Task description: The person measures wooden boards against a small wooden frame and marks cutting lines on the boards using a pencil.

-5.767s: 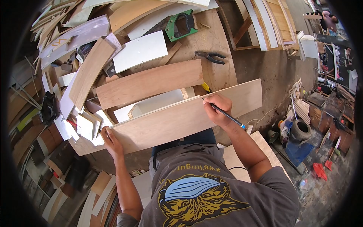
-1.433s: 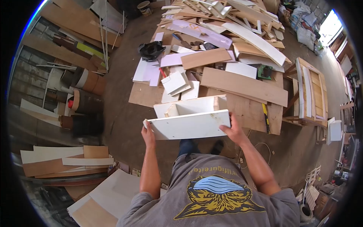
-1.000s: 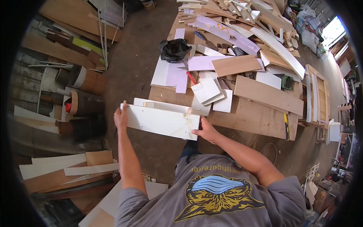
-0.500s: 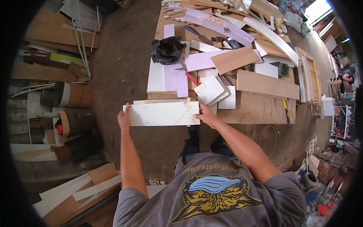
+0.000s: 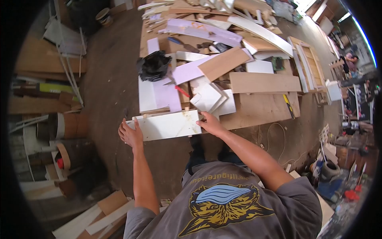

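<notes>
A long white board [image 5: 169, 125] with brownish stains near its right end is at the near edge of the workbench, tilted slightly up to the right. Small bare-wood ends show at its upper edge. My right hand [image 5: 210, 124] grips its right end, thumb on the front face, the other fingers partly hidden. At the left end is my left hand [image 5: 131, 134], its fingers spread, thumb close to the board's face; whether the palm presses on the end I cannot tell. Beyond the board lie a red-handled tool [image 5: 182, 91] and white square panels [image 5: 207, 96].
The workbench [image 5: 254, 109] carries a black plastic bag [image 5: 154, 65], brown boards [image 5: 264, 83], a yellow-and-black tool [image 5: 288, 106] and heaped offcuts. Rolls of sheet material [image 5: 71, 126] stand left. A cable [image 5: 274, 143] lies on the floor at right. Another person [image 5: 351, 59] is far right.
My left hand has loosened from a grip on the board's left end and spread its fingers. The board has tilted, its left end lower. The view has shifted, moving the bench leftward.
</notes>
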The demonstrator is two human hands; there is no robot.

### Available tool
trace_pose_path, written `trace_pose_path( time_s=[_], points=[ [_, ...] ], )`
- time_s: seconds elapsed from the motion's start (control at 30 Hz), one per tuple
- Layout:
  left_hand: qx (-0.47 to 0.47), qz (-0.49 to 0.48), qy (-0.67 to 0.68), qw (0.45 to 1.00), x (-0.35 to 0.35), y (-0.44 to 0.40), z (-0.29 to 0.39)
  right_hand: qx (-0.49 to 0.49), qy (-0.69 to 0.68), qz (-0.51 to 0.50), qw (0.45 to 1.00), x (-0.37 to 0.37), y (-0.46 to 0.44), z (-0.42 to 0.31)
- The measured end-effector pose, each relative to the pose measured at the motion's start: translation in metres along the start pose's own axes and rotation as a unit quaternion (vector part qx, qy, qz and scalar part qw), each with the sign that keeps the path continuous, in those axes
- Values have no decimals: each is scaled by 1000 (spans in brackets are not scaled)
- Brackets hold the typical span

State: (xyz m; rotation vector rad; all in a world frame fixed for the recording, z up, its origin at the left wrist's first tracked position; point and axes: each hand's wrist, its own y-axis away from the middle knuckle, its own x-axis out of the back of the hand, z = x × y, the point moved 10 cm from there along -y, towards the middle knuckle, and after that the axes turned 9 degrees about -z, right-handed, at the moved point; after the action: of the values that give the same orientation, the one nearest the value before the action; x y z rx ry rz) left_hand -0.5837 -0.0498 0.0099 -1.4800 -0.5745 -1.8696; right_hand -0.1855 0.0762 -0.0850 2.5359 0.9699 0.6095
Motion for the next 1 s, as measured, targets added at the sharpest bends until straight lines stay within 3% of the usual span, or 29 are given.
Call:
trace_pose_path(
  time_s=[0.17,0.2,0.27,0.37,0.47,0.6,0.73,0.77,0.8,0.9,1.0],
  points=[
    [-214,0,63,975,-11,64,159,49,24,67,996,51,37,-16],
    [-255,-17,101,961,-12,80,192,62,-1,91,994,65,51,-25],
    [-344,-44,202,916,-2,116,265,124,82,139,979,97,70,-26],
    [-389,-156,333,844,-23,174,351,185,138,195,953,142,111,-25],
    [-410,-241,341,811,-52,238,424,178,171,214,945,193,151,-3],
    [-253,-406,397,784,-137,295,475,99,182,218,954,269,198,58],
    [-10,-551,485,679,-218,345,499,73,161,229,957,338,231,117],
    [26,-563,495,661,-230,353,503,76,154,232,957,351,235,132],
    [60,-571,508,642,-239,358,511,-7,172,181,968,363,235,146],
    [150,-566,560,586,-263,360,539,18,237,200,951,403,227,172],
    [223,-517,609,558,-297,345,556,-50,275,186,942,449,216,193]
  ],
)
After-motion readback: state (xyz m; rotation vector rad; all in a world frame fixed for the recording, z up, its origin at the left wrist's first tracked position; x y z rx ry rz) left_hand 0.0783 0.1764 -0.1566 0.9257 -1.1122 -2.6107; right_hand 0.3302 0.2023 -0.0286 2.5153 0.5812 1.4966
